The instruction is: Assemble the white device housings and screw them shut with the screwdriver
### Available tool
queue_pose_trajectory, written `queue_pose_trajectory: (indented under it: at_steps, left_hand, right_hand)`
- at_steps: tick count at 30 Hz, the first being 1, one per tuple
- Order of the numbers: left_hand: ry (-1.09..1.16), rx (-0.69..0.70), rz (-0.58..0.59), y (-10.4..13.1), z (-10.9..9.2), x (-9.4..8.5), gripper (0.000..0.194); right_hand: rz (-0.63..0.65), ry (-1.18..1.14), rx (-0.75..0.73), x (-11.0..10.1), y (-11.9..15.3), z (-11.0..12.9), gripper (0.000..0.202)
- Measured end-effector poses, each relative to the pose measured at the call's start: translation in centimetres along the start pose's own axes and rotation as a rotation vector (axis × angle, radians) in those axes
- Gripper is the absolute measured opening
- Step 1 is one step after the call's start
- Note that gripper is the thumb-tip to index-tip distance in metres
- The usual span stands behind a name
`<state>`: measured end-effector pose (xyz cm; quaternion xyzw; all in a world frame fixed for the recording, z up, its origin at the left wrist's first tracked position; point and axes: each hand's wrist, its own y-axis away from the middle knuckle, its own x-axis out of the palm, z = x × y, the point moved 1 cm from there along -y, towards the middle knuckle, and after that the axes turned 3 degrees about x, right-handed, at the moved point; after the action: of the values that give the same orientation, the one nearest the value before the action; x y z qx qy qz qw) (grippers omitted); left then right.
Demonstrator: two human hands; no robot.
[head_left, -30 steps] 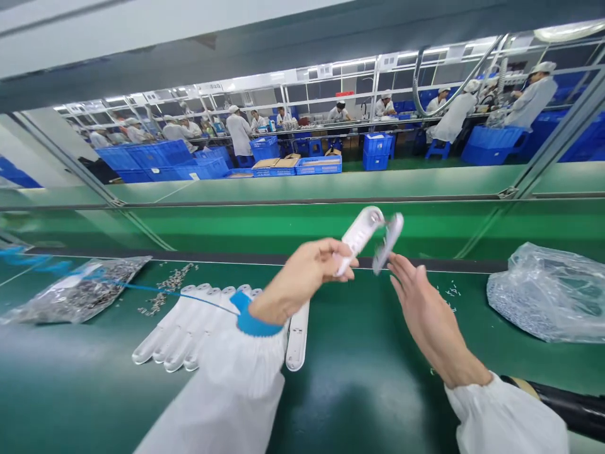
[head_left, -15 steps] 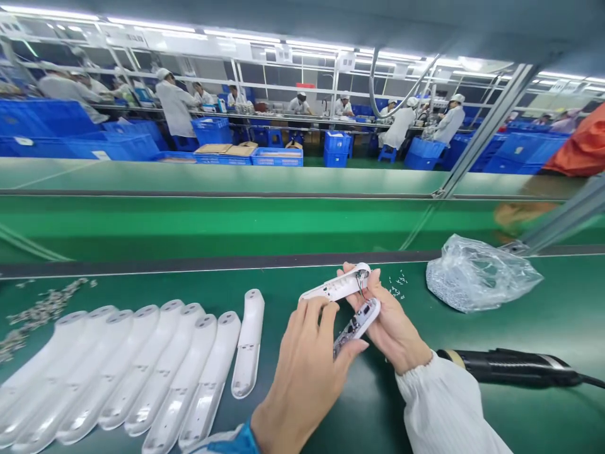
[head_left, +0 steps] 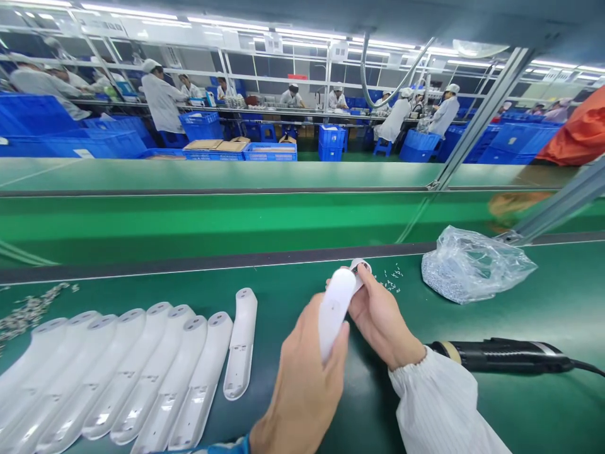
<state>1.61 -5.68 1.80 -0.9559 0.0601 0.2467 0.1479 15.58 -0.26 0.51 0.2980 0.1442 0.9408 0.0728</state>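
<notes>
My left hand (head_left: 302, 384) grips a white curved plastic shell (head_left: 334, 310) and holds it upright over the green bench. My right hand (head_left: 382, 320) is pressed against the shell's far side, fingers wrapped around a second white piece whose round end (head_left: 360, 266) shows at the top. To the left, several matching white shells (head_left: 142, 372) lie side by side in a row, with one more shell (head_left: 240, 343) lying slightly apart nearest my hands.
A black electric screwdriver (head_left: 501, 356) with its cable lies at the right. Behind it sits a clear plastic bag of small parts (head_left: 472, 265), with loose screws (head_left: 391, 277) nearby. More small metal parts (head_left: 28, 309) are scattered far left. Workers in white stand at distant benches.
The two white halves, held apart a second ago and hinged open half a second ago, are now brought together. My view has shifted right, and the hands have come lower and closer.
</notes>
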Motion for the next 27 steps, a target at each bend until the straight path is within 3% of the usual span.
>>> queue_pose_trajectory:
  at_steps: [4,8,14,18,23,27]
  left_hand:
    - [-0.164,0.146,-0.187,-0.2,1.3,0.1,0.035]
    - [-0.183,0.184,-0.185,-0.6,1.5,0.0,0.028]
    - [-0.161,0.121,-0.208,-1.3,1.5,-0.7,0.028]
    - [0.012,0.012,-0.114,-1.3,1.4,-0.8,0.031]
    - [0.391,-0.174,0.119,-1.7,1.5,-1.0,0.044]
    - [0.574,-0.196,0.153,-2.0,1.5,-1.1,0.045]
  right_hand:
    - [-0.018,0.18,-0.1,-0.1,0.2,-0.8,0.046]
    - [0.054,0.25,-0.069,0.3,0.8,-1.5,0.056]
    - [0.224,0.057,-0.016,0.9,1.4,-0.9,0.045]
    - [0.261,0.221,-0.126,0.8,1.5,-0.3,0.036]
    - [0.204,0.311,-0.16,0.2,1.3,0.1,0.045]
    - [0.179,0.339,-0.192,0.4,1.3,0.4,0.05]
